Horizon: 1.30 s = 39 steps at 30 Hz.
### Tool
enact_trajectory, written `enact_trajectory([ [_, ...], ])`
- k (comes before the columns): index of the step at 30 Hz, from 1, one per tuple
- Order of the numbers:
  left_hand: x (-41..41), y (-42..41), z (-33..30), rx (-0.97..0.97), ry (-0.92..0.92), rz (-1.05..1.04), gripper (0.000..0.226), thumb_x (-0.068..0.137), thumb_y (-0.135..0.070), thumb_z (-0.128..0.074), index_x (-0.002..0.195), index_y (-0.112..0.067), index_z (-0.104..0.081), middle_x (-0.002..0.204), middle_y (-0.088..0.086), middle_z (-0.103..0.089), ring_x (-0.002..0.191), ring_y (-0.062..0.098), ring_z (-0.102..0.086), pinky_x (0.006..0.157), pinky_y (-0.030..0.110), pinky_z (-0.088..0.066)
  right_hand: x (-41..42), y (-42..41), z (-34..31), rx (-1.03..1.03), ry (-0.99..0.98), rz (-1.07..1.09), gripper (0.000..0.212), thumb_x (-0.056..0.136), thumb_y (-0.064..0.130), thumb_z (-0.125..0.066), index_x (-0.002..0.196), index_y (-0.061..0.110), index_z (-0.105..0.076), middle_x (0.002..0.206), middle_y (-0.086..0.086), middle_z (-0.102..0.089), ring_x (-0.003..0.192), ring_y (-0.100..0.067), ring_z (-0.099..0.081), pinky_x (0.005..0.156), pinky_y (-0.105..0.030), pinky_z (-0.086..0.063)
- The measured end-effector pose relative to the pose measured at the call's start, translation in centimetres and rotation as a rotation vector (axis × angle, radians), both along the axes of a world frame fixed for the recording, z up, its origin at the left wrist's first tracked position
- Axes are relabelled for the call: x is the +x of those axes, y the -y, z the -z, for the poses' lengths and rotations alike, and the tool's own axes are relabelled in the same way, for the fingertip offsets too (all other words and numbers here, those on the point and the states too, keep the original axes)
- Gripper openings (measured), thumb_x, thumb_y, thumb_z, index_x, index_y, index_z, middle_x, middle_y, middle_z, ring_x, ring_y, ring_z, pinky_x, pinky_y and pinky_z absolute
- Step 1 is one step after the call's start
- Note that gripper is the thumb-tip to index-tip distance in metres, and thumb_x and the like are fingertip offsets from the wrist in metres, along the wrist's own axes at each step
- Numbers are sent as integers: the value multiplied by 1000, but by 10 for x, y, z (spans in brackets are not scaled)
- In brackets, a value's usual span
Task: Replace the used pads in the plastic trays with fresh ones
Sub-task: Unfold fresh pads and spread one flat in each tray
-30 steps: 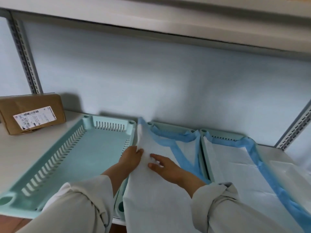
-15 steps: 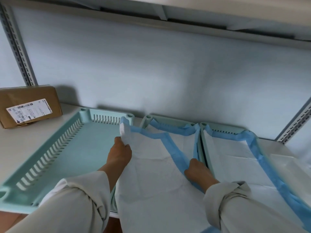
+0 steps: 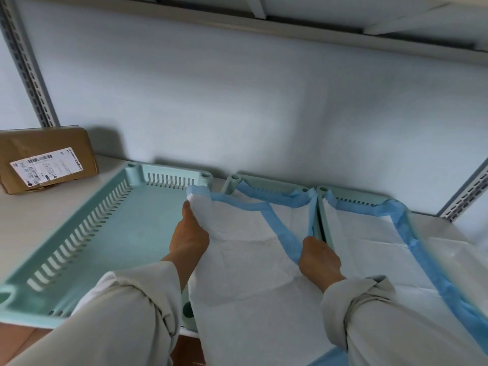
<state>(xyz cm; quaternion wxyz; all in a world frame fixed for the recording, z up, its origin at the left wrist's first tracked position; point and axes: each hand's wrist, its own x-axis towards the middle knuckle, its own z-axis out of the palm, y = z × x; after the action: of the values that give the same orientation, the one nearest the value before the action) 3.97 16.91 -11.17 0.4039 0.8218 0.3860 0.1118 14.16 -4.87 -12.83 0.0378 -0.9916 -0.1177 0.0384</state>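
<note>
Pale blue back wall (image 3: 264, 101) and slotted uprights (image 3: 26, 62) enclosing a white shelf (image 3: 52, 215), another shelf overhead.

Three mint plastic trays side by side. Left tray (image 3: 79, 233): bare, no pad. Middle tray (image 3: 229, 180): mostly hidden under a white pad with blue border (image 3: 250, 260), spread over it and hanging past the near edge. Right tray (image 3: 320, 191): already lined with a second pad (image 3: 369, 247).

Left hand (image 3: 188, 239): gripping the pad's far left corner, lifted above the tray wall. Right hand (image 3: 318, 257): pinching the blue border at the wall between middle and right trays. Hands well apart, pad stretched between them.

Judged step: seating the fresh pad in the middle tray. Advice: keep even tension, lower the left corner inside the far left corner of the tray, tuck the blue border down along each wall, then smooth from centre outward to avoid creases; draw the overhang in last.

Brown cardboard parcel (image 3: 47, 159) at far left, bearing a white shipping label (image 3: 46, 166) with barcodes; print too small to read. No brand marks legible elsewhere.
</note>
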Motion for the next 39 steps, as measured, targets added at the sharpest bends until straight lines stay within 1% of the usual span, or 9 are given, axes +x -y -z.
enact_trajectory([
  [3,-2,0,3,159,-59,61,68,95,-10,-42,150,-36,-11,131,15,-38,115,34,-50,95,42,-45,-2,1,1,-27,34,-29,24,95,13,-43,115,7,-53,120,-11,-57,110,-25,-57,83,-30,-45],
  [6,-4,-3,4,190,-136,89,53,95,-10,-41,146,-22,-30,138,12,-37,126,32,-45,104,41,-41,-4,0,5,-70,34,-80,23,95,13,-41,114,6,-52,120,-14,-56,111,-28,-56,85,-31,-45],
  [12,-2,-4,4,133,-116,125,74,92,-7,-46,152,-19,-3,145,13,-28,126,35,-46,103,43,-40,-6,-2,5,-174,29,-148,9,94,14,-42,99,12,-49,114,-10,-62,106,-27,-60,82,-32,-45],
  [16,-3,-7,3,47,-107,142,57,94,-12,-44,147,-29,-29,146,12,-23,124,37,-46,109,40,-35,2,-1,1,-199,-66,-101,22,93,15,-47,112,11,-58,114,-7,-62,104,-23,-61,75,-30,-44],
  [22,-16,-1,1,29,-182,110,56,93,-16,-48,145,-25,-33,148,15,-18,132,38,-36,114,42,-30,-4,7,-4,-30,-101,-79,21,90,18,-49,107,6,-54,105,-11,-61,96,-26,-61,69,-28,-41],
  [27,-31,20,-5,300,-189,165,64,90,-16,-50,147,-25,-24,157,12,0,145,32,-6,115,44,-21,-6,18,-14,229,-208,-62,23,88,27,-57,87,6,-50,94,-12,-54,93,-30,-59,69,-29,-38],
  [30,-37,35,-9,396,-141,262,59,91,-15,-50,145,-25,-31,157,9,-7,146,28,-7,116,41,-21,-12,30,-25,192,-297,-39,46,83,25,-70,115,-2,-51,102,-10,-51,98,-26,-55,69,-26,-40],
  [33,-39,53,-6,366,-128,440,46,93,-15,-48,139,-23,-43,151,6,-30,140,25,-27,113,36,-26,-14,40,-28,224,-310,3,35,86,21,-66,108,-2,-52,98,-11,-49,90,-23,-50,71,-28,-39],
  [39,-67,88,29,459,-551,767,52,98,-47,-29,144,-22,-35,152,9,-30,142,28,-25,117,40,-17,-30,71,-25,249,-210,66,21,84,18,-61,95,1,-58,97,-13,-59,99,-32,-60,75,-31,-43],
])
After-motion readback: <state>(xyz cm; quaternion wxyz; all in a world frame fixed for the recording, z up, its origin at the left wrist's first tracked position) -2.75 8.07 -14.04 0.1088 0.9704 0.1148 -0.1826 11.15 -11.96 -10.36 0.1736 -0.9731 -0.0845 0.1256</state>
